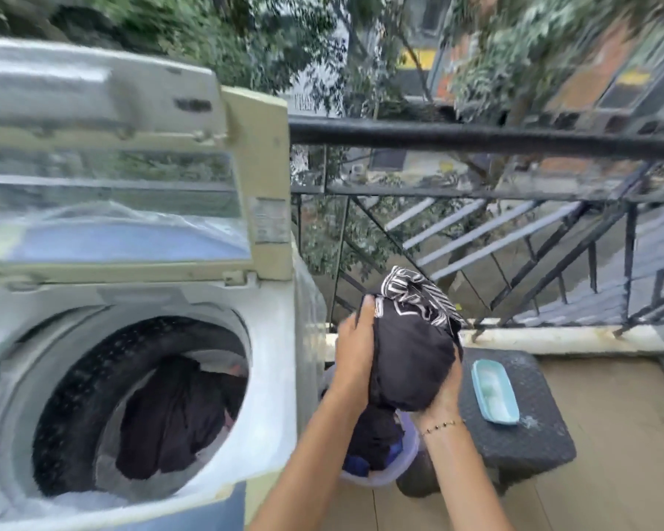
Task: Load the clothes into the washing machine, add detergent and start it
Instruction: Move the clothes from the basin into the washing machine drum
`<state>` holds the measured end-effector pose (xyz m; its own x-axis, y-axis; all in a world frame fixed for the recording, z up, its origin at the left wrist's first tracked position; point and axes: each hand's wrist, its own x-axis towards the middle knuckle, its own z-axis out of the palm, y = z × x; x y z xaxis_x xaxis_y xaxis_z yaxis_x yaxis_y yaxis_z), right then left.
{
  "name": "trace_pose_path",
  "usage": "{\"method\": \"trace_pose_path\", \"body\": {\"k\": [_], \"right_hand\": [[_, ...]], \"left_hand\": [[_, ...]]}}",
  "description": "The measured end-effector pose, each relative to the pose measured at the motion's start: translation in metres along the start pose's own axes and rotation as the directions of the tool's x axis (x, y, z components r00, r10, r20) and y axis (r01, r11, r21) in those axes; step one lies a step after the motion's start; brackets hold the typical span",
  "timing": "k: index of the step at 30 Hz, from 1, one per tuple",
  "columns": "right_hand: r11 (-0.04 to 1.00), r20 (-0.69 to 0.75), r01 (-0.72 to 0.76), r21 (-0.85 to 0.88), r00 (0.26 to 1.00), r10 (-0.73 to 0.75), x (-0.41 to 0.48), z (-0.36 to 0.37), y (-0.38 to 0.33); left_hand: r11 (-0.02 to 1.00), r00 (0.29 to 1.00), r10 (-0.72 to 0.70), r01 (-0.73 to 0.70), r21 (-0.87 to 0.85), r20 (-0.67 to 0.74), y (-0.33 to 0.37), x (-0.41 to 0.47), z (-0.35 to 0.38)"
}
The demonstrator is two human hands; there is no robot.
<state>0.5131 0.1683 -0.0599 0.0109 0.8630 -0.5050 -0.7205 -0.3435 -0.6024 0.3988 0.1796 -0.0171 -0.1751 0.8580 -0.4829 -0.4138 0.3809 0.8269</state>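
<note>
The left hand [355, 339] curls its fingers around 1 dark bundle of clothes [411, 362] while the right hand [443, 394] clasps it from below. They hold it just right of the washing machine [273, 377], above what looks like a laundry basket [397, 475]. The lid [112, 185] stands raised, and dark garments [169, 423] lie in the drum.

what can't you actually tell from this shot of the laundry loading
All in the head view:
- Basket: how much laundry is left, hidden by the bundle of clothes that the left hand and right hand hold.
- Drum: its bottom, covered by dark clothes.
- Lid label: text blurred.
- Blue tray: contents too blurred to name.
- Washer front: cut off by the bottom edge, so no controls show.
</note>
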Motion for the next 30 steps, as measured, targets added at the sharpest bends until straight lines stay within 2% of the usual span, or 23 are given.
{"method": "trace_pose_path", "body": {"k": [4,9,13,16,18,20,22,24,26,28,30], "right_hand": [[0.995,0.169,0.046,-0.09,0.985,-0.03,-0.028,0.067,0.021],[0.981,0.272,-0.031,-0.192,0.959,0.084,-0.049,0.15,0.066],[0.935,0.238,-0.026,-0.352,0.964,0.116,-0.057,0.201,0.114],[0.872,0.216,-0.014,-0.49,0.967,0.137,-0.058,0.225,0.15],[0.83,0.191,-0.035,-0.556,0.967,0.168,-0.062,0.235,0.167],[0.816,0.172,-0.014,-0.577,0.975,0.138,-0.061,0.242,0.181],[0.761,0.144,0.023,-0.649,0.985,0.093,-0.051,0.242,0.193],[0.658,0.089,0.041,-0.752,0.995,0.04,-0.032,0.231,0.204],[0.554,0.045,0.019,-0.833,0.998,0.034,-0.011,0.217,0.213],[0.449,0.014,-0.015,-0.894,0.998,0.062,0.008,0.201,0.225],[0.331,-0.036,-0.082,-0.94,0.989,0.142,0.013,0.192,0.235]], "left_hand": [[0.984,0.99,0.143,-0.144,-0.103,-0.018,0.049,-0.016,-0.059],[0.952,0.949,0.263,-0.285,-0.114,-0.174,0.088,-0.033,-0.153],[0.955,0.926,0.224,-0.271,-0.123,-0.304,0.114,-0.042,-0.22],[0.949,0.873,0.277,-0.314,-0.027,-0.401,0.128,-0.044,-0.264],[0.942,0.853,0.317,-0.335,0.032,-0.414,0.132,-0.042,-0.288],[0.939,0.846,0.336,-0.333,0.08,-0.414,0.133,-0.038,-0.304],[0.938,0.838,0.346,-0.311,0.152,-0.423,0.128,-0.033,-0.316],[0.93,0.828,0.359,-0.279,0.239,-0.431,0.119,-0.026,-0.325],[0.909,0.838,0.34,-0.176,0.378,-0.428,0.104,-0.015,-0.335],[0.878,0.885,0.235,-0.015,0.479,-0.403,0.089,-0.006,-0.345],[0.841,0.93,0.055,0.153,0.519,-0.364,0.07,0.005,-0.356]]}}
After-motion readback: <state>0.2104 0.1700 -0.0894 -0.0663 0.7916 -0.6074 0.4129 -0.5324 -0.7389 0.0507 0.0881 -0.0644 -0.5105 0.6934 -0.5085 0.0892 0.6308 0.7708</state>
